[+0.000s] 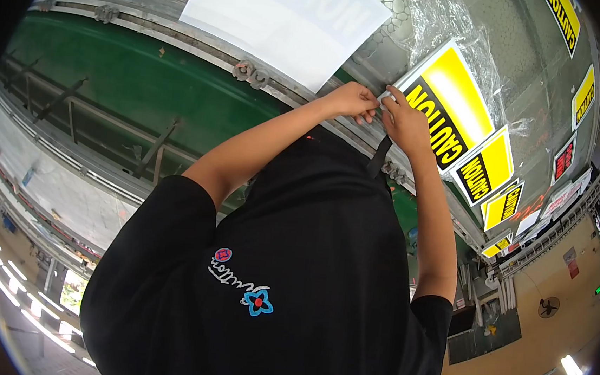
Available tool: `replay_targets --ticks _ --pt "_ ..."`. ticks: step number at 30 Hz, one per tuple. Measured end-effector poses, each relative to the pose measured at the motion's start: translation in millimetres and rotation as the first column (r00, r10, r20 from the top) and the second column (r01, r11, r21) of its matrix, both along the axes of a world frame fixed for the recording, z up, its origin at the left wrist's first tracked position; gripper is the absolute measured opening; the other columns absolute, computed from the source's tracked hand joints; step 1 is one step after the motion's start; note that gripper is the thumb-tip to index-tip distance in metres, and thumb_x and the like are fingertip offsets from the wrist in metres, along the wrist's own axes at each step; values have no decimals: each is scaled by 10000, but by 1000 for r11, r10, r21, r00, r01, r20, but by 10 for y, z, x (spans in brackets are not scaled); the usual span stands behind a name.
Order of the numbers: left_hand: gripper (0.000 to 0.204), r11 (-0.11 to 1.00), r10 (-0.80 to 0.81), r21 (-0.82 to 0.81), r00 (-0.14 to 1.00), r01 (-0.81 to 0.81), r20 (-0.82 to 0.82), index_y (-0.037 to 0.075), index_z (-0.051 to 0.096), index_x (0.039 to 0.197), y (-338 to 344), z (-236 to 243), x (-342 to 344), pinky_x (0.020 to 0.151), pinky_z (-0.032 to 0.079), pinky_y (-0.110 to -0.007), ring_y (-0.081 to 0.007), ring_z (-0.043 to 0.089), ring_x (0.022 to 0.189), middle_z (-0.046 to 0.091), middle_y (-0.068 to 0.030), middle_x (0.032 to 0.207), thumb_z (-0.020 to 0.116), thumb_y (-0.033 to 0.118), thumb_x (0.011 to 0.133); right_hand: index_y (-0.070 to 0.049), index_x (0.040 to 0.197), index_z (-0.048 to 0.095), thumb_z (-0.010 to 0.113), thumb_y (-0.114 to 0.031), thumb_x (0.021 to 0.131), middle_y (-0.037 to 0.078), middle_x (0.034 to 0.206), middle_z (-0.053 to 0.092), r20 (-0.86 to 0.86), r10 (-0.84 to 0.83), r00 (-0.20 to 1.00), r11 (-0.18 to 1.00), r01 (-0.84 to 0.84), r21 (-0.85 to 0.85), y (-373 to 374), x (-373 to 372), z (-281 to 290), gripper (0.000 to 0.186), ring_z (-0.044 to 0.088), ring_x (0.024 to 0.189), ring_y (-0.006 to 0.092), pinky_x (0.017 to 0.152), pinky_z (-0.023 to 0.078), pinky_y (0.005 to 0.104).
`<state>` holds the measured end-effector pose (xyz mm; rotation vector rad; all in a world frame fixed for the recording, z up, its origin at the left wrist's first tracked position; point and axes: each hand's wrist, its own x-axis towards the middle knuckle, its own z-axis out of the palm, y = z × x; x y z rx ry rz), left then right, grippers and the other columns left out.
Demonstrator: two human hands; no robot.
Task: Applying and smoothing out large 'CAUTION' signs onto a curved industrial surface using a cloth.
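My left hand has its fingers curled and pressed together near the lower left corner of a yellow and black warning sign. What it pinches, if anything, is too small to make out. My right hand is closed on that same corner, thumb and fingers bent over its pale edge. The two hands almost meet there. The sign lies at the near edge of a worktable. Left of it is a large white sheet with faint lettering showing through, partly overhanging the table's metal edge.
Smaller yellow and black signs lie along the table to the right, with more at its far side. Crumpled clear plastic film lies behind the large sign. A metal rail runs along the table edge. A black strap hangs below my right hand.
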<state>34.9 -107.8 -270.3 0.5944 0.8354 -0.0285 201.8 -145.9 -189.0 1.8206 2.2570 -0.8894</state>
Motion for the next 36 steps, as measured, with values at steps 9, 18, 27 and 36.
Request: replay_targets --ticks 9,18,27,36 --pt "274 992 -46 117 998 49 -32 -81 577 996 7 48 17 489 518 -251 -156 656 656 652 -105 812 562 175 899 -100 964 539 612 -129 769 84 1251 527 -53 -38 998 999 37 -33 19 -3 38 210 643 713 297 589 526 392" --pt "293 975 -69 208 996 81 -61 -79 566 974 5 139 16 449 498 -252 -155 662 633 648 -115 813 572 203 895 -95 946 543 615 -132 769 90 1250 525 -84 -48 995 998 44 -48 4 21 35 194 640 705 305 582 526 395" --pt "211 927 -45 363 987 98 -154 -60 594 918 -7 269 41 441 500 -272 -187 661 546 653 -144 734 578 138 844 -84 938 532 611 -102 755 86 1072 556 -143 1 990 1000 2 20 -2 44 14 200 624 659 305 555 507 409" --pt "210 793 -28 587 972 164 -233 -36 563 866 -66 270 88 514 501 -329 -227 637 489 624 -168 611 578 171 839 -54 913 552 609 -92 769 104 954 516 -178 46 983 997 -57 -60 103 75 142 159 599 660 326 580 484 423"
